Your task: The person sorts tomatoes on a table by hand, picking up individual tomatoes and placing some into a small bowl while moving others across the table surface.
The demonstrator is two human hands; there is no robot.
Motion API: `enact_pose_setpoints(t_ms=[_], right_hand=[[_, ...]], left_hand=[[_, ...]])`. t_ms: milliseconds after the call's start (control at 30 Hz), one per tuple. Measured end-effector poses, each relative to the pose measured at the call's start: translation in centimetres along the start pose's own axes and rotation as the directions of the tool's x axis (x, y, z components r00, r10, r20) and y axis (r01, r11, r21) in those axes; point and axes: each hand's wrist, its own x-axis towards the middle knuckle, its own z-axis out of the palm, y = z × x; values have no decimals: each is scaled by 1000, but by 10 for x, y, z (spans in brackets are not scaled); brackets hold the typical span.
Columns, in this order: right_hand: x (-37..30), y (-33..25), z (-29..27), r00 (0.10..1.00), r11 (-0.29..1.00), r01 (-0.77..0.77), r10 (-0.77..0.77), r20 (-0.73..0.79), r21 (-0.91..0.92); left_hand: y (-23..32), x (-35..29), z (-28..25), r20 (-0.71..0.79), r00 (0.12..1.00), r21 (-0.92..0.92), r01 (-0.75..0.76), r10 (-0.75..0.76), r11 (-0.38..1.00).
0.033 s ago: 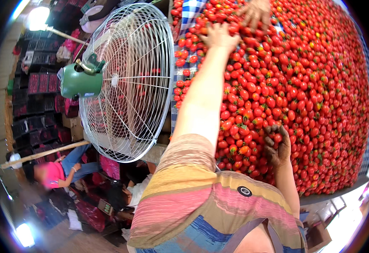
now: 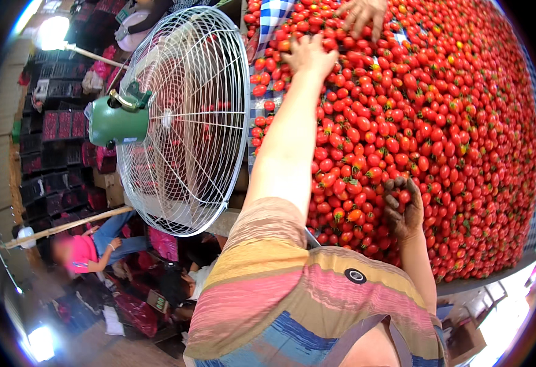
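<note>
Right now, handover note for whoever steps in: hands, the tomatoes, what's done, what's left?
Left hand: stretched far out, palm down on the tomato pile, nothing visibly gripped.
Right hand: close in, dirty fingers curled around a few small tomatoes.
Tomatoes: heaped across a checked cloth on the table, mostly red, some orange or greenish.
Another person's hand works the far edge.
White fan stands at the left.
Done: cannot tell.
Left: most of the pile apparently still to be gone through.

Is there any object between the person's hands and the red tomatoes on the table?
Nothing visible. The left hand lies flat on the tomatoes at the far side, and the right hand cups a few near the front edge. Another person's hand works beyond, not between.
</note>
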Motion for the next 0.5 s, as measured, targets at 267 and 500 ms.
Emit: enact_pose_setpoints(t_ms=[267, 500], right_hand=[[0, 1, 5, 999, 994, 43, -41, 17, -97], [1, -2, 5, 998, 990, 65, -61, 34, -127]], left_hand=[[-73, -168, -37, 94, 982, 118, 152, -163, 981], [-47, -290, -58, 67, 975, 21, -214, 212, 977]])
